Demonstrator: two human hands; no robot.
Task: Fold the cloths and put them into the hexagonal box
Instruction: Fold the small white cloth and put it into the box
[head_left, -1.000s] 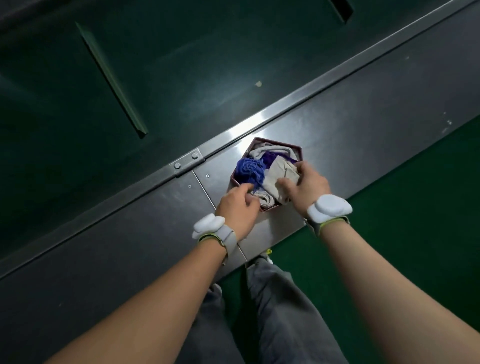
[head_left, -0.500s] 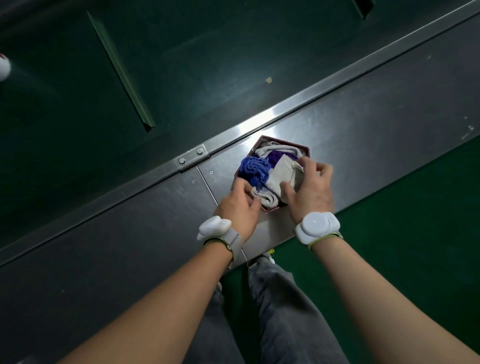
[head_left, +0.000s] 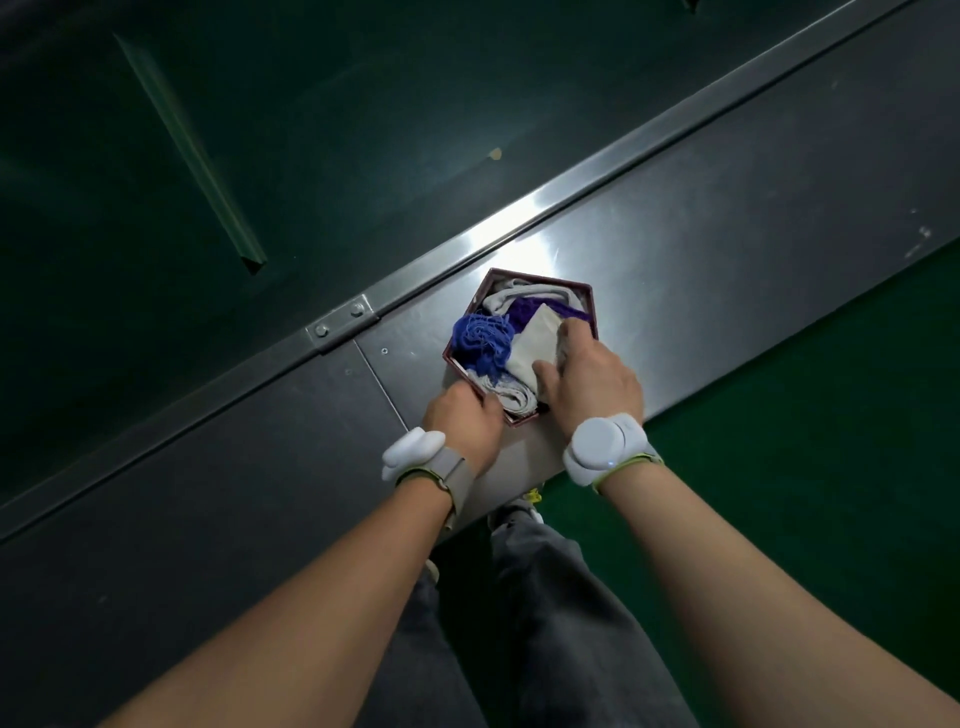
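**Holding a box full of cloths with both hands**

A big grey metal counter (head_left: 727, 234) lies under the hexagonal box (head_left: 540, 277). The box sits on it, close to the edge where the person stands. Behind the box a shiny metal strip (head_left: 519, 228) runs across. Past that strip is a dark green surface (head_left: 311, 130). Off to the right of the box, lower down, is the green floor (head_left: 831, 415). Below the box you can see grey trousers (head_left: 545, 623).

The box is dark red, has six sides and is full of cloths. A blue cloth (head_left: 480, 338) is bunched up in the left side of the box. A pale cloth (head_left: 535, 343) lies in the middle and touches the blue one. A purple cloth (head_left: 522, 314) peeks out behind them. A grey cloth (head_left: 506, 296) lies along the far wall of the box. A light folded cloth (head_left: 511, 397) sits at the near wall.

The right hand (head_left: 592, 384) reaches into the right side of the box. Its thumb and bent fingers hold the pale cloth between them. The left hand (head_left: 465, 421) is at the near left corner of the box. Its fingers are curled round the wall there, and its thumb touches the rim.

Near the box, the left wrist wears a white band (head_left: 410, 454), and the right wrist wears a round white band (head_left: 602, 449). A small metal plate (head_left: 340, 319) with two screws sits on the strip, to the left of the box.
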